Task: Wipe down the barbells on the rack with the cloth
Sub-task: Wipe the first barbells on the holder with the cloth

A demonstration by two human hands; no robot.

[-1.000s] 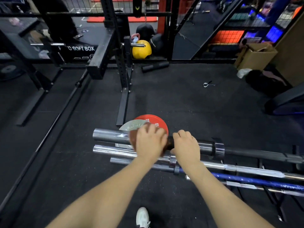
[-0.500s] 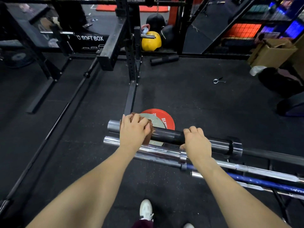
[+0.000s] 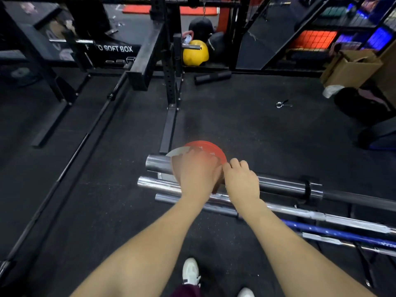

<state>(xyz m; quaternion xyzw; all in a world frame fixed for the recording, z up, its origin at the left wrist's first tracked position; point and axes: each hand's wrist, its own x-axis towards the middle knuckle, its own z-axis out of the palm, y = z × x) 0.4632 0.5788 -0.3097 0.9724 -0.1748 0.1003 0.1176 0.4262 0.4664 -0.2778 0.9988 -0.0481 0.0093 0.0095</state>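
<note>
Left hand (image 3: 196, 174) blurred, fingers wrapped over the top barbell (image 3: 278, 186) sleeve with the brown cloth (image 3: 216, 187) under it, right hand (image 3: 242, 181) just beside, fingers curled on the same bar, other barbells (image 3: 300, 213) lying below on the rack, red plate (image 3: 212, 150) on the floor behind.

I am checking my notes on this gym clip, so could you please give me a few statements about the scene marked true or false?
1. The left hand lies on the thick chrome sleeve of the top barbell. True.
2. The right hand hangs free of the bars. False: it rests on the same sleeve, beside the left hand.
3. A round red weight plate lies on the floor behind the hands. True.
4. The yellow ball sits beside the white shoe. False: it is far off, behind the black rack upright.
5. A brown cardboard box stands at the far right. True.
</note>
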